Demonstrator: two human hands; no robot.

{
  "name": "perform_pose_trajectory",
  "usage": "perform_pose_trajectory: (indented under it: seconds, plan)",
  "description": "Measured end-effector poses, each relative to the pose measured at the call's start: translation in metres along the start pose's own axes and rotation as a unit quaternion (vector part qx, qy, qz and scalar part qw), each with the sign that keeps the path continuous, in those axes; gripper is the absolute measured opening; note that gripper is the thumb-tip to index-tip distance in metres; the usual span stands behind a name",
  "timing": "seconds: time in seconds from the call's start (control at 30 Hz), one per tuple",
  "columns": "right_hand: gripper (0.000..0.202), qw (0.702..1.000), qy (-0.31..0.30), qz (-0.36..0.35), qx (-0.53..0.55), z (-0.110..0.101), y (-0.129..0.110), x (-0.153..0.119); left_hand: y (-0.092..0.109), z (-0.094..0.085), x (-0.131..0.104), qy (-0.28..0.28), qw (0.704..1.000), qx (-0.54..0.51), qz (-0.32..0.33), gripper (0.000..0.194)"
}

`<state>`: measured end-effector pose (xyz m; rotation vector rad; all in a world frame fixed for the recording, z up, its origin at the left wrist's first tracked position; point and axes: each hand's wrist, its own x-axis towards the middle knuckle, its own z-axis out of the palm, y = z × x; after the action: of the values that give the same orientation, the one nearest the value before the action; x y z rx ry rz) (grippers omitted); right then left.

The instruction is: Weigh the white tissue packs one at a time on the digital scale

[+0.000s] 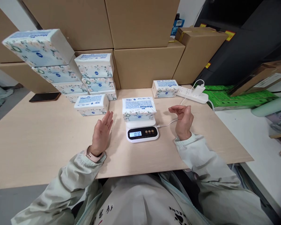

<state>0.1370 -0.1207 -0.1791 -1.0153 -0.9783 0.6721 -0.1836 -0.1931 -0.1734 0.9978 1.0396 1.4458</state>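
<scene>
A floral tissue pack [139, 109] lies flat on a white digital scale [142, 134], whose lit display reads 103.0. My left hand [101, 132] is left of the scale, fingers stretched out, holding nothing and just below a single tissue pack [92, 105]. On the scale's right side, my right hand [183, 121] is raised off to the side with its fingers extended and nothing in it. Neither hand touches the pack on the scale. Another tissue pack [165, 88] sits behind, to the right.
Stacked tissue packs [57, 75] [98, 84] stand at the back left, near a phone [45, 97]. Cardboard boxes [145, 67] line the table's rear. A power strip [193, 94] lies at the back right, and a white cable [168, 124] joins the scale.
</scene>
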Motion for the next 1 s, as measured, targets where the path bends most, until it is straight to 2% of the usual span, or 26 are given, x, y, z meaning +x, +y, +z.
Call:
perform_pose_trajectory:
  seconds: [0.2,0.43,0.73,1.0]
  plan:
    - [0.067,1.000,-0.007,0.001,-0.008,0.001,-0.002,-0.002,0.000,0.000,0.000,0.005,1.000,-0.018,0.002,0.064]
    - [0.068,1.000,-0.011,0.003,-0.012,0.000,-0.002,-0.003,0.001,-0.001,0.001,0.008,1.000,-0.001,0.002,0.071]
    - [0.068,1.000,-0.005,-0.003,-0.011,-0.001,-0.001,-0.001,0.001,-0.002,0.001,0.013,1.000,-0.018,0.008,0.063]
    - [0.065,0.998,-0.053,0.000,-0.041,0.001,0.000,-0.003,0.020,-0.002,0.010,0.012,0.999,-0.032,-0.010,0.063]
